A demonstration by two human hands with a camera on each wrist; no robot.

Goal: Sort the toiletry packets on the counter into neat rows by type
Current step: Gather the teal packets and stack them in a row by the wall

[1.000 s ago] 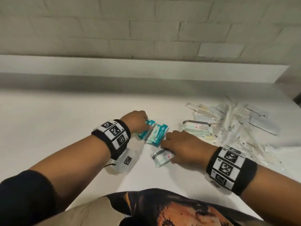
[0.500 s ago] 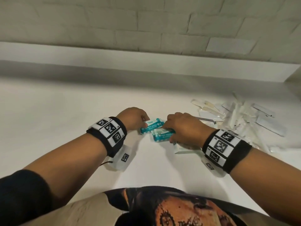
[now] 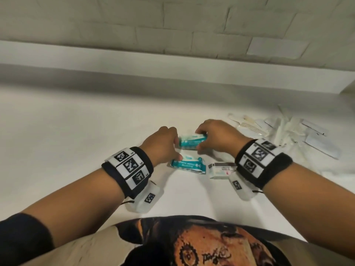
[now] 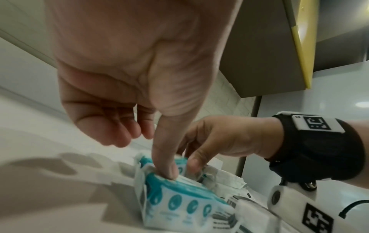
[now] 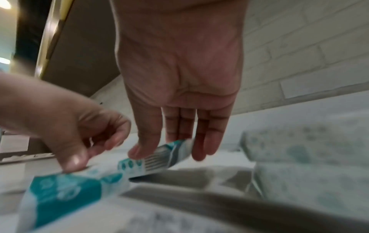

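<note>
Two teal-and-white mini wipes packets lie on the white counter (image 3: 76, 141). My right hand (image 3: 201, 139) pinches the far packet (image 3: 192, 142) between thumb and fingers, seen again in the right wrist view (image 5: 155, 159). The near packet (image 3: 189, 165) lies flat, parallel to it and a little closer to me. My left hand (image 3: 177, 148) presses its thumb on the left end of that near packet (image 4: 179, 197). Its other fingers (image 4: 127, 135) are loosely curled and hold nothing.
A white and pale green packet (image 3: 221, 169) lies just under my right wrist. A loose pile of white wrapped toiletries and combs (image 3: 288, 135) covers the counter at the right. A low ledge and tiled wall (image 3: 172, 60) bound the back.
The two teal packets, bunched together before, now lie apart. My right hand has carried one farther back, and the white packet once under that hand shows beside the wrist.
</note>
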